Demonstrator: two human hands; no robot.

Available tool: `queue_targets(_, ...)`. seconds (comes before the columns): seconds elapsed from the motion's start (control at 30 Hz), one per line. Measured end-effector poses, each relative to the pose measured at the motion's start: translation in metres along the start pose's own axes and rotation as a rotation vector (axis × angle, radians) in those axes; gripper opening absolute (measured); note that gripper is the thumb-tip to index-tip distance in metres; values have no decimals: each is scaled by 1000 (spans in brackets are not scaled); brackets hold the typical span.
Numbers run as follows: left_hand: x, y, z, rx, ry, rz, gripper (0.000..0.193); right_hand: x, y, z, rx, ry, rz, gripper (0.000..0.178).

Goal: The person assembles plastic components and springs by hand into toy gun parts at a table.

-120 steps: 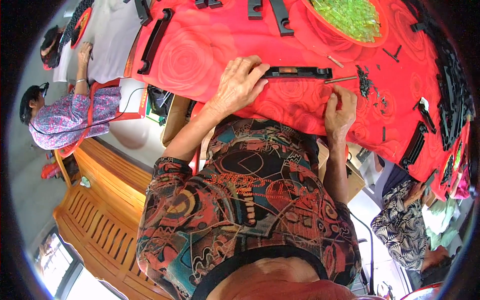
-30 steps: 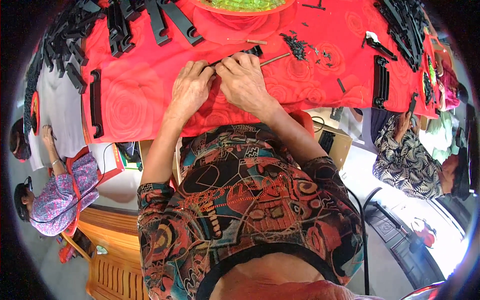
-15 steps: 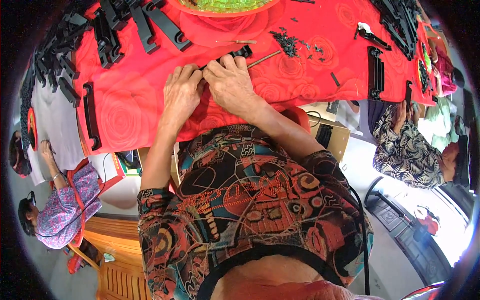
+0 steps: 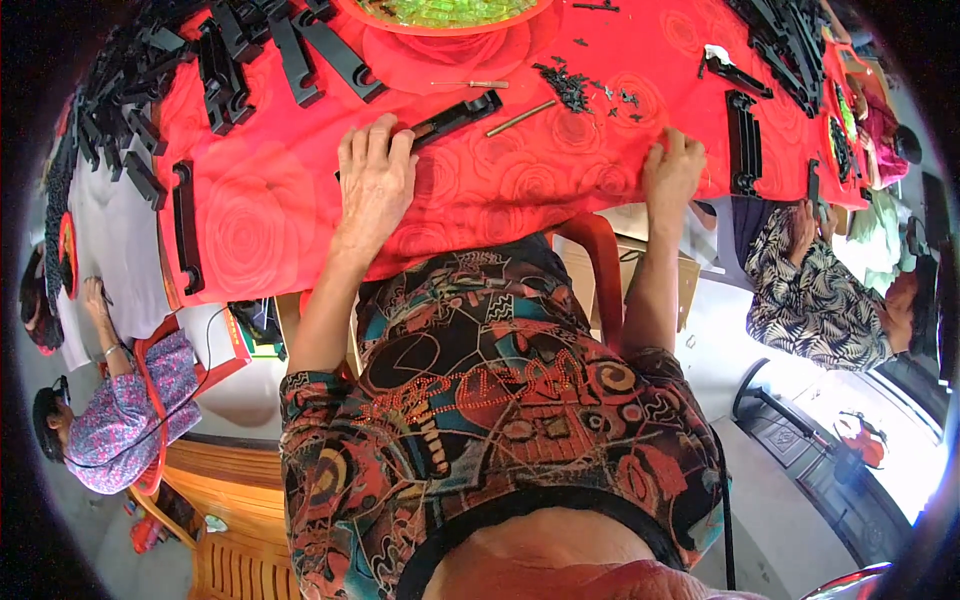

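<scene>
My left hand (image 4: pixel 378 178) is closed over the near end of a long black plastic bar (image 4: pixel 458 120) with a channel along it and a notched far end. The bar slants up to the right on the red cloth. Well to the right, near the table edge, my right hand (image 4: pixel 675 170) rests with curled fingers. Whatever it pinches is hidden. Beyond the bar lie a thin screwdriver (image 4: pixel 470 84) with a brown handle and a brownish rod (image 4: pixel 520 118). A pile of small black parts (image 4: pixel 568 88) lies right of the rod.
Many black bars (image 4: pixel 130 85) are heaped at the left, with more (image 4: pixel 790 60) at the far right. A single bar (image 4: pixel 186 230) and a stacked group (image 4: pixel 744 142) flank me. A red-rimmed tray (image 4: pixel 450 25) holds green pieces. Other people (image 4: pixel 820 290) sit at both sides.
My right hand has left the bar and swung right to where a small black strip lay. My left hand stays on the bar, which now shows more of its length.
</scene>
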State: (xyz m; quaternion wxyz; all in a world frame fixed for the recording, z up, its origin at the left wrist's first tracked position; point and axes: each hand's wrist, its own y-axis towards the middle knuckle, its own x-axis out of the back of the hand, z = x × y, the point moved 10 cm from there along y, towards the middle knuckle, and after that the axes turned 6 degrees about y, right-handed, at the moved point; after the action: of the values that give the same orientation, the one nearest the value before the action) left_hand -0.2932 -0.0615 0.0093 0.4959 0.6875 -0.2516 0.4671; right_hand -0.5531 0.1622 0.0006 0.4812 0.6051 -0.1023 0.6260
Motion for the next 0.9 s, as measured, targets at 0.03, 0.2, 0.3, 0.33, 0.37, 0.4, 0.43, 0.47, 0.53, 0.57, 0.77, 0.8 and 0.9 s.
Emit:
queue_targets(0.03, 8, 2, 1, 44, -12, -47, 28, -2, -1, -8, 14, -57, 11, 25)
queue_targets(0.2, 32, 0, -2, 58, -51, -173, 32, -25, 1, -23, 23, -50, 137, 18)
queue_targets(0.3, 44, -2, -3, 77, -141, -205, 29, -28, 1, -22, 65, -97, 91, 16)
queue_targets(0.33, 47, -4, -3, 92, -218, -206, 27, -26, 1, -20, 76, -128, 50, 16)
queue_targets(0.37, 49, -7, -5, 104, -207, -208, 27, -24, 3, -12, 89, -118, 53, 16)
queue_targets(0.4, 48, -10, -2, 150, -390, -205, 23, -21, 5, -19, -66, 187, 57, 15)
queue_targets(0.43, 45, -13, -1, 196, -572, -204, 20, -24, 5, -24, -223, 492, 67, 14)
queue_targets(0.47, 45, -12, -5, 212, -703, -219, 14, -36, 2, -24, -427, 1004, 94, 11)
queue_targets(0.53, 24, -13, -13, 311, -980, -122, 10, -33, 1, 19, -506, 1311, 147, 8)
queue_targets(0.57, 15, -12, -19, 331, -1090, -86, 10, -35, -4, 44, -602, 1605, 191, 5)
queue_targets(0.77, -7, -1, -38, 553, -1528, 7, 15, -31, -32, 140, -563, 1904, 466, 4)
queue_targets(0.8, -13, -1, -42, 597, -1606, 111, 18, -32, -36, 145, -568, 1894, 460, 4)
queue_targets(0.9, -25, -9, -41, 657, -1672, 194, 21, -39, -42, 150, -565, 1883, 478, 8)
